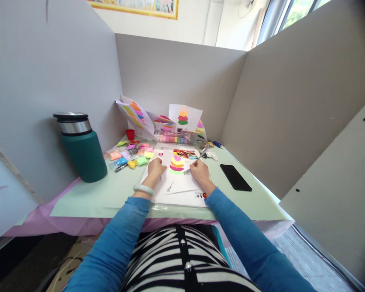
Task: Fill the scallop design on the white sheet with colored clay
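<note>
A white sheet of paper (181, 184) carries a stack of pink, orange, magenta and pale green clay-like bands (177, 164). My right hand (200, 171) is closed around a metal fork (204, 151); its tines are low at the right side of the bands, and its handle slants up and right. On the left edge of the sheet, my left hand (156, 167) has its fingers curled and its thumb toward the bands, gripping the paper. A small drawing (170, 186) shows near the sheet's bottom left. Beneath lies a larger white printed sheet (182, 198).
A green bottle (84, 156) stands at the left. Several colourful clay packets (134, 153), a pen (121, 167) and a red cup (130, 134) lie behind my left hand. A black phone (235, 177) is at the right. Coloured pictures (185, 114) lean at the back; grey panels (182, 69) enclose the table.
</note>
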A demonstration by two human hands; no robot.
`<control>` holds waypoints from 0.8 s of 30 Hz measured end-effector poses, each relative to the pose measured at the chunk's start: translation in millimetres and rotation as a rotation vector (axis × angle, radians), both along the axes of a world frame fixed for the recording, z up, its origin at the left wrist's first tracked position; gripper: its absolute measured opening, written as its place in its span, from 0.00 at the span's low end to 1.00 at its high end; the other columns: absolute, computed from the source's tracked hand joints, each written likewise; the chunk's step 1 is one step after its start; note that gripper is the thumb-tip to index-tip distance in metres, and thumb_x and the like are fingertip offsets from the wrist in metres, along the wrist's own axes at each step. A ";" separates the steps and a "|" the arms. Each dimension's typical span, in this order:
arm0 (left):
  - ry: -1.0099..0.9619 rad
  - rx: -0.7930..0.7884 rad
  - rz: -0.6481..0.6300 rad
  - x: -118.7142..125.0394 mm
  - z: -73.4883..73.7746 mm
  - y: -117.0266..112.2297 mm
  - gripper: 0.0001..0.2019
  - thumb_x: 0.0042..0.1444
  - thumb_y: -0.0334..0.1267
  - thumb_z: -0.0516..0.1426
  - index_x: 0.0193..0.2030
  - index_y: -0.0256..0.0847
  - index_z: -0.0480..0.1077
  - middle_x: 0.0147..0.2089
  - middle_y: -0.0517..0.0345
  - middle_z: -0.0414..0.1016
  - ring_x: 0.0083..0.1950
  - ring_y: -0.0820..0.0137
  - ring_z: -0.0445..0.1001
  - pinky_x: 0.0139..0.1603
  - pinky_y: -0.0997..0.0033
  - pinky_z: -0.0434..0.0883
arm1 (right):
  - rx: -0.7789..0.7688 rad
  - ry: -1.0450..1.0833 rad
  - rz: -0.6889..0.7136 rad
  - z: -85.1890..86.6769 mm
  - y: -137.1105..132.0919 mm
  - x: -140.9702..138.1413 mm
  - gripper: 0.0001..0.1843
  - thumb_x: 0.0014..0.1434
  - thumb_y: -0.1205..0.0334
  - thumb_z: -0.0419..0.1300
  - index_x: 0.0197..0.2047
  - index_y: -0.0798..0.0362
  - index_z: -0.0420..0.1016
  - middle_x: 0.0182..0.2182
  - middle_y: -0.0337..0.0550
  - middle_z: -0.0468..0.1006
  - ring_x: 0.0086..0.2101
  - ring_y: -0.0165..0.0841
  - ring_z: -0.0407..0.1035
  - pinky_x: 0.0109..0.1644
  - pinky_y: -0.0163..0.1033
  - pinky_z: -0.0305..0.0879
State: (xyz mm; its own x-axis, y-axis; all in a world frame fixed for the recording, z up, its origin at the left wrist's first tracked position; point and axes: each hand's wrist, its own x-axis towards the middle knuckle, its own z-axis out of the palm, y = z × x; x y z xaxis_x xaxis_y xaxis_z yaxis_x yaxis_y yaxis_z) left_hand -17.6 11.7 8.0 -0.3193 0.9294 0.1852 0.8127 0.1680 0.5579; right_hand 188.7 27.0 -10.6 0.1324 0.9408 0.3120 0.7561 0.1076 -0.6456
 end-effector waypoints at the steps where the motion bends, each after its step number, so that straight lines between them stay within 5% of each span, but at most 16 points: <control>1: -0.003 -0.002 0.000 0.0 0.0 0.0 0.10 0.46 0.33 0.61 0.38 0.40 0.73 0.40 0.53 0.79 0.43 0.64 0.75 0.38 0.73 0.64 | 0.002 -0.006 -0.007 0.2 0.1 0.6 0.10 0.55 0.62 0.54 0.39 0.52 0.74 0.35 0.44 0.79 0.37 0.35 0.71 0.40 0.35 0.61; 24: -0.010 -0.017 -0.006 0.7 2.0 -1.5 0.12 0.46 0.33 0.60 0.40 0.38 0.73 0.40 0.53 0.79 0.43 0.65 0.75 0.37 0.74 0.62 | 0.053 0.086 0.011 -3.4 2.6 4.2 0.08 0.54 0.61 0.54 0.36 0.51 0.72 0.33 0.43 0.78 0.35 0.36 0.71 0.38 0.35 0.60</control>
State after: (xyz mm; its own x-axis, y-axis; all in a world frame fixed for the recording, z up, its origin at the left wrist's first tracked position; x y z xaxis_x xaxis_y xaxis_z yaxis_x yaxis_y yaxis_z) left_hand -16.9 10.3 10.0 -0.3154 0.9343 0.1659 0.8082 0.1729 0.5630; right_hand 192.9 29.6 -14.0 0.1503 0.9250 0.3489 0.6968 0.1513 -0.7012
